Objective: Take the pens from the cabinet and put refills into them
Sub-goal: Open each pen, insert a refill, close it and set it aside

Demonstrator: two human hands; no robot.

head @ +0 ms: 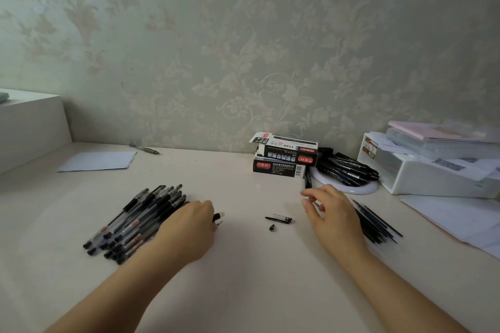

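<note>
The desk (243, 278) lies bare from my forearms down to its near edge, and there is a wide open strip at 12 o'clock running to the wall. At 10 o'clock a paper (98, 161) lies flat, with a lone pen (144, 149) just past it against the wall. At 1 o'clock two boxes (284, 159) are stacked, beside a heap of dark pens on a white disc (349, 189). At 2 o'clock a white bin (422, 176) closes off that side.

My left hand (189, 227) lies palm down over the right edge of the pens (135, 222), which fan out toward 9 o'clock. Its fingers are curled around a pen end (219, 216) that pokes out past my knuckles. My right hand (332, 213) hovers with fingers loosely spread, gripping nothing I can see, over the near end of the refills (378, 224) at 3 o'clock. Between my hands lie a cap (278, 219) and a small tip (272, 227), touching neither hand.
</note>
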